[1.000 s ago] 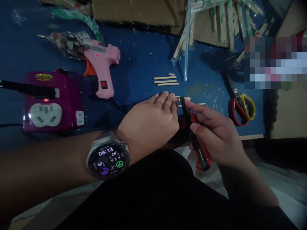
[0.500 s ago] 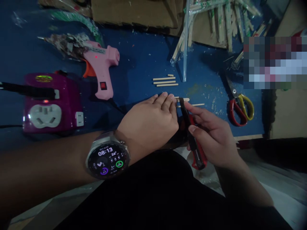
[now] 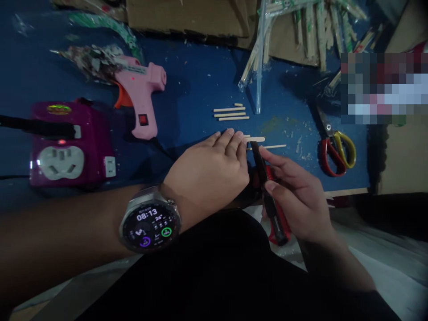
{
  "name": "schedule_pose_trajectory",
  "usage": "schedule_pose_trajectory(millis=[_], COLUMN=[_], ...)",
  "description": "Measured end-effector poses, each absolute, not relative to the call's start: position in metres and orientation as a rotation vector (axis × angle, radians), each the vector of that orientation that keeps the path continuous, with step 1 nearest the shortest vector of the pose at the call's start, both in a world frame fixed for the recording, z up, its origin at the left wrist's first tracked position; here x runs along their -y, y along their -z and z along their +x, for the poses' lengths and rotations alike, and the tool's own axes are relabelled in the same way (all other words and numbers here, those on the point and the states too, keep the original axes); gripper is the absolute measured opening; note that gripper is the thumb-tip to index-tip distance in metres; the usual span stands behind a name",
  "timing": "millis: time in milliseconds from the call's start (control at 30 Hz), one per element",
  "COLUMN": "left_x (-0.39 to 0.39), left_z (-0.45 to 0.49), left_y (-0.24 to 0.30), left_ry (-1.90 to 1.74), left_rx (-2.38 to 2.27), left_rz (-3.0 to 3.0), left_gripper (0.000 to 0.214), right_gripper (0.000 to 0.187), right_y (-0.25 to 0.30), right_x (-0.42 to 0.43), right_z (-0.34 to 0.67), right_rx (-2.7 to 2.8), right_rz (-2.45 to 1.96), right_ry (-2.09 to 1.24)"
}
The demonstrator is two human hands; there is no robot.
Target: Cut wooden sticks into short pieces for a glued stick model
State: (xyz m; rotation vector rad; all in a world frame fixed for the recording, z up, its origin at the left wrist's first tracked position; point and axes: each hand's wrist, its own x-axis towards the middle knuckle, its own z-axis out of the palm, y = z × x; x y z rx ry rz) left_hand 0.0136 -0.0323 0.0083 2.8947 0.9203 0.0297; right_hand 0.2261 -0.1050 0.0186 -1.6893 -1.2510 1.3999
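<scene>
My left hand (image 3: 209,171), with a watch on its wrist, lies flat on the blue tabletop. Its fingertips press on pale wooden sticks, whose left ends the fingers hide. From under them stick out a flat round-ended stick (image 3: 257,139) and a thinner stick (image 3: 276,146). In my right hand (image 3: 299,191) is a utility knife (image 3: 272,207) with a red-and-black body. Its dark front end lies across the wooden pieces just right of my left fingers; I cannot make out the cutting edge. Three cut sticks (image 3: 230,114) and a short stub (image 3: 238,104) lie beyond my fingers.
On the left are a pink glue gun (image 3: 143,93) and a purple power adapter (image 3: 72,142) with cables. Scissors (image 3: 334,147) lie to the right. At the back are cardboard (image 3: 187,18), wrapped sticks (image 3: 310,35) and a clear glue stick (image 3: 259,80).
My right hand and the utility knife have moved slightly down and towards me, uncovering more of the flat stick. My left hand stays in place.
</scene>
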Motion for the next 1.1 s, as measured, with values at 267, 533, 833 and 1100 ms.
schedule_pose_trajectory(millis=[267, 533, 833, 1100], left_x=[0.033, 0.035, 0.036, 0.033], left_z=[0.012, 0.010, 0.004, 0.001], left_y=[-0.006, -0.003, 0.002, -0.001], left_ry=[-0.045, -0.061, -0.271, -0.258], left_rx=[-0.940, -0.938, -0.931, -0.923], left_rz=[2.946, 3.024, 2.925, 2.939], left_gripper=[0.055, 0.055, 0.053, 0.052], right_gripper=[0.053, 0.054, 0.072, 0.074], right_y=[-0.017, -0.012, -0.021, -0.040], right_x=[0.109, 0.115, 0.078, 0.019], right_z=[0.224, 0.236, 0.285, 0.314], right_rx=[1.134, 1.148, 1.815, 2.450], right_rz=[-1.641, -1.530, -1.637, -1.818], right_ry=[-1.493, -1.510, -0.692, -0.186])
